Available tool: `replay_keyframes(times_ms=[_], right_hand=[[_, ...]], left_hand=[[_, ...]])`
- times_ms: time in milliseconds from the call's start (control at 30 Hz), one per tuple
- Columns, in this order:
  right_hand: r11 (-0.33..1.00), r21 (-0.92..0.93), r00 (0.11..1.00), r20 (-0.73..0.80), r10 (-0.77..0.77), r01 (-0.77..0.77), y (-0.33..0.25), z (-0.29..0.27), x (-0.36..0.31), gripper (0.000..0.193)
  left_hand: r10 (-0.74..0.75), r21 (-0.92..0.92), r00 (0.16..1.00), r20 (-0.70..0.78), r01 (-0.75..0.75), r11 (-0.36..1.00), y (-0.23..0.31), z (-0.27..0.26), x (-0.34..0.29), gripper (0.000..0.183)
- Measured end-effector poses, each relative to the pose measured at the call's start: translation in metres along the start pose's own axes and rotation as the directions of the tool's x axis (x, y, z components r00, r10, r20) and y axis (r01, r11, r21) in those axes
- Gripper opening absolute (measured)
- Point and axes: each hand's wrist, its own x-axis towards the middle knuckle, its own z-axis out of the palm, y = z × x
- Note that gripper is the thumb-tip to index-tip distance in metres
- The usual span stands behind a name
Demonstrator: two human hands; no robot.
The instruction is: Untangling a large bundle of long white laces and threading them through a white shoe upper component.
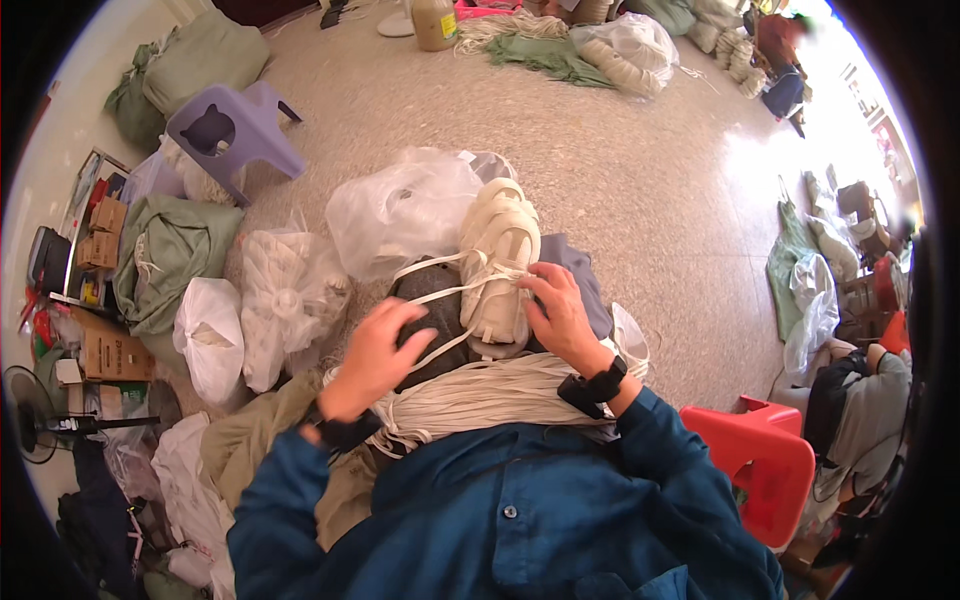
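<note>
A cream shoe [487, 300] lies before me, its toe pointing away, on dark padded fabric [432, 312] in front of my lap. Pale shoelace [437, 294] strands loop out from its left side. At the shoe's right edge, my right hand [567, 312] pinches a strand of lace between thumb and fingers. My left hand [378, 352] is left of the shoe, thumb and fingers apart, close to the looped strands; the fingertips' contact with the lace is hard to make out. A thick bundle of cream laces [480, 398] lies across my lap.
Clear plastic bags [400, 210] lie beyond and left of the shoe. A purple stool [235, 130] stands at the far left, a red stool [755, 465] at my right. Green sacks [175, 255] and a black fan [40, 415] line the left side.
</note>
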Motion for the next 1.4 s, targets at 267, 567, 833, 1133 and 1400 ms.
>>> replay_keyframes(times_ms=[267,567,833,1133,1400], right_hand=[[0.981,-0.166,0.995,0.038,-0.091,0.096,-0.013,0.016,0.01,0.04],[0.99,-0.133,0.999,-0.015,-0.043,0.041,-0.009,0.021,0.026,0.036],[0.952,-0.288,0.993,0.085,-0.083,0.104,-0.013,0.028,0.023,0.03],[0.96,-0.278,1.0,-0.002,-0.026,0.025,-0.011,0.041,0.03,0.022],[0.854,-0.52,0.992,-0.095,-0.077,0.017,-0.009,0.064,0.047,0.017]], left_hand=[[0.089,0.078,0.994,-0.058,-0.084,0.993,-0.028,0.095,0.076,0.036],[0.174,0.43,0.984,-0.021,-0.148,0.891,-0.026,0.111,0.082,0.027],[0.181,0.479,0.981,0.074,-0.194,0.856,-0.034,0.101,0.095,0.013],[0.105,0.371,0.994,0.043,-0.113,0.922,-0.041,0.099,0.1,0.014],[0.093,0.116,0.994,-0.065,-0.085,0.99,-0.05,0.101,0.107,0.013]])
